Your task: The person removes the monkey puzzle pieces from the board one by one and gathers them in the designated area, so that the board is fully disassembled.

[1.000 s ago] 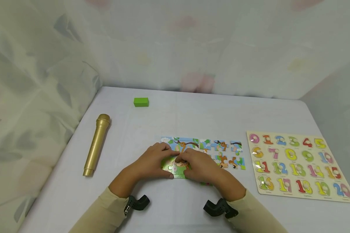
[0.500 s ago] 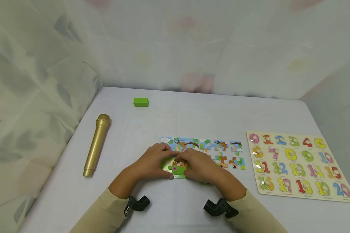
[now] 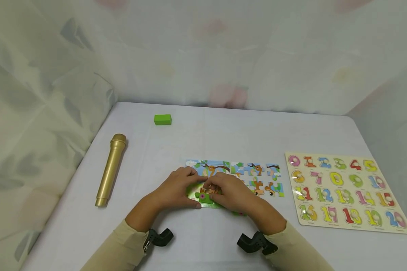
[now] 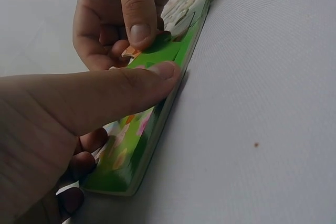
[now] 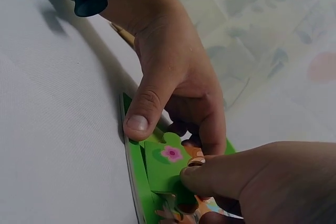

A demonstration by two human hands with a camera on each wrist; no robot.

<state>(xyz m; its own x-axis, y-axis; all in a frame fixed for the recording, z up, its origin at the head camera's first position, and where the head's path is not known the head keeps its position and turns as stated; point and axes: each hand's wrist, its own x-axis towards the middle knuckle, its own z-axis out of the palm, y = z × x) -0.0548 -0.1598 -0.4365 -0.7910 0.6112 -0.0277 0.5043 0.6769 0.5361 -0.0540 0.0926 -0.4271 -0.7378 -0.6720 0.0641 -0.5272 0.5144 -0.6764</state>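
My left hand (image 3: 178, 188) grips the puzzle board (image 3: 220, 164), its thumb along the near edge and its fingers reaching to the far side. My right hand (image 3: 232, 192) pinches a green puzzle piece (image 5: 160, 163) with a pink flower, over the board's near row. In the right wrist view the right thumb (image 5: 197, 179) lies on the piece, which sits slightly tilted at the recess. Curled right fingers appear behind it in the left wrist view, beside the green board corner (image 4: 115, 174). Much of the board's middle is hidden by both hands.
Loose puzzle pieces (image 3: 256, 169) lie right of the board. Farther right is a number peg board (image 3: 354, 228). A gold toy microphone (image 3: 110, 169) lies at left, and a green block (image 3: 162, 120) stands toward the back edge.
The green flower piece has come into sight over the board's near row, where an outlined recess showed before. The right thumb has shifted back from the near edge; the left hand stays put.
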